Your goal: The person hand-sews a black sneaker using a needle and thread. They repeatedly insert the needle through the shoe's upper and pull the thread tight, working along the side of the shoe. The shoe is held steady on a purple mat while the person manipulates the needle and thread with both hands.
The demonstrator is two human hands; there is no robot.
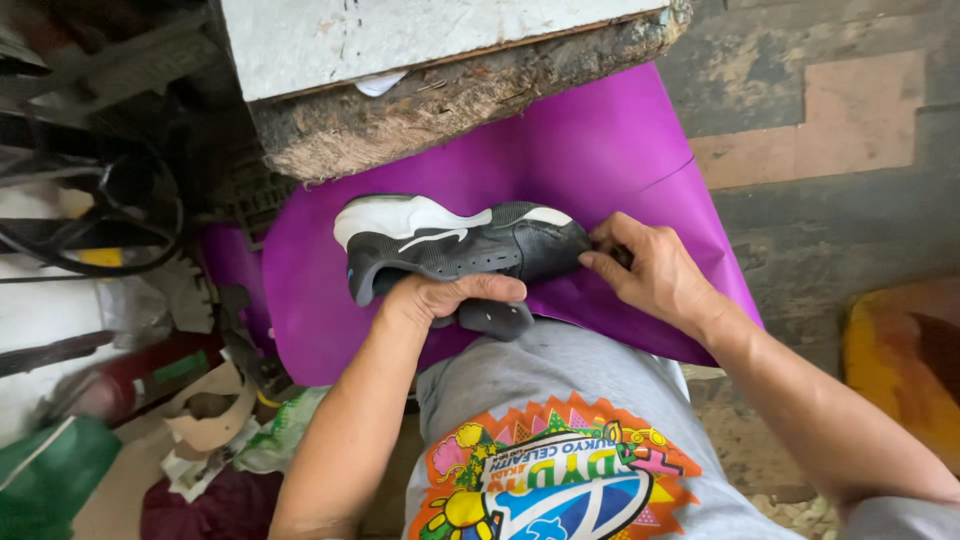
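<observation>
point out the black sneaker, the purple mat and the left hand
black sneaker [470, 245], head view, on its perforated side panel
purple mat [590, 150], head view, on a bare stretch above the shoe
left hand [450, 298], head view, on the knuckles gripping the shoe

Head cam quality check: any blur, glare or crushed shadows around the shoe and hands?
Head view: shoe and both hands, left hand and right hand, are sharp under soft, even daylight; mild sheen on the purple sheet, no hard glare; clutter at the left edge sinks into dark shadow; edges show slight wide-angle stretch.
</observation>
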